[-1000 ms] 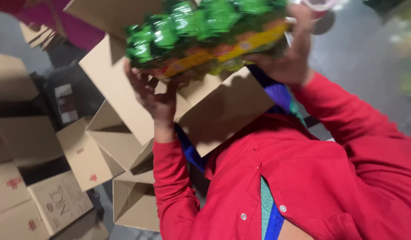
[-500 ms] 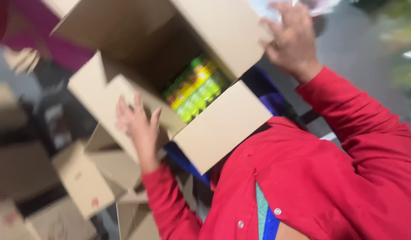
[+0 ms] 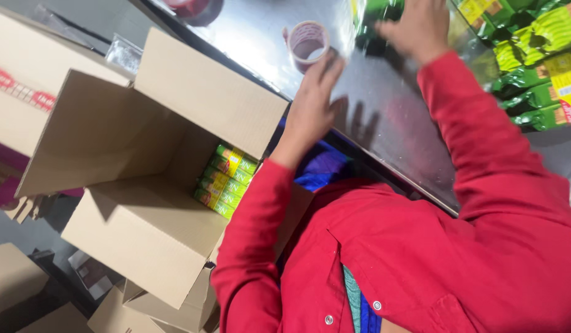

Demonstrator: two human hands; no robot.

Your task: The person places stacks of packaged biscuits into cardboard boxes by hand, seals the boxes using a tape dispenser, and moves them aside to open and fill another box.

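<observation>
My right hand (image 3: 418,28) is stretched to the far side of the shiny steel table (image 3: 390,129), its fingers curled over a green pack (image 3: 375,15); both are blurred. My left hand (image 3: 311,105) hovers flat over the table's near edge, fingers apart and holding nothing, just below a roll of tape (image 3: 307,40). To the left an open cardboard box (image 3: 143,234) is tipped toward me. Several green and yellow packs (image 3: 227,180) lie stacked in its far corner. Both sleeves are red.
More green and yellow packs (image 3: 538,61) are piled at the table's right end. A closed carton (image 3: 20,80) stands at the upper left. Further empty cartons (image 3: 156,308) lie below the open box and at the lower left (image 3: 14,283).
A green pack held overhead a second ago went into the open box. Both hands have left the box and moved to the table, the right one onto another pack.
</observation>
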